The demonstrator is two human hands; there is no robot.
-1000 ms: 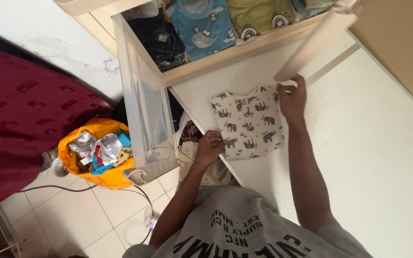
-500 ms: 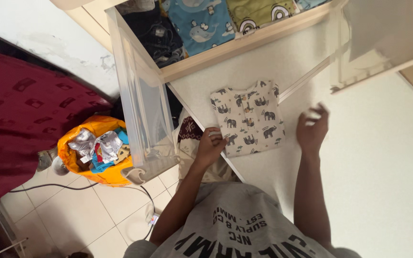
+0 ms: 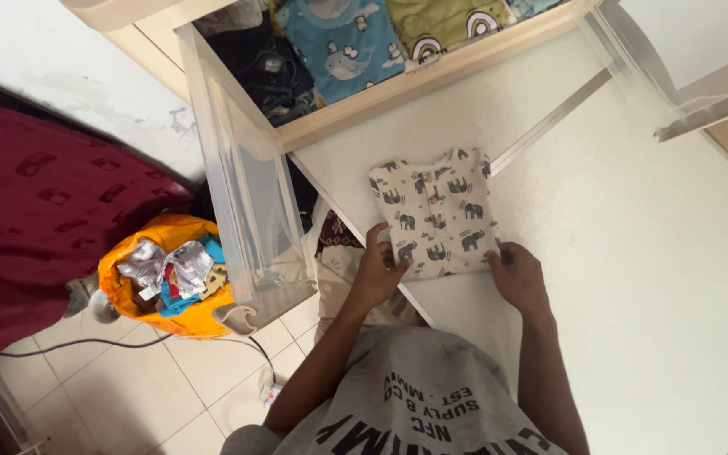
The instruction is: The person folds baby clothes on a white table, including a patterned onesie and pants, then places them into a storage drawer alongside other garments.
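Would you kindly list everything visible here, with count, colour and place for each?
elephant-print shirt: one, cream with grey elephants, folded flat on the white surface
white surface: one, white, right half of view
clear plastic drawer: one, see-through, pulled out, left of the shirt
whale-print garment: one, blue, in the open compartment at top
rainbow-print garment: one, olive green, right of the blue one
dark garments: a pile, black, left of the blue one
orange bag: one, orange, on the tiled floor, full of crumpled wrappers
red cloth: one, dark red, far left
left hand: on the shirt's lower left corner
right hand: on its lower right corner
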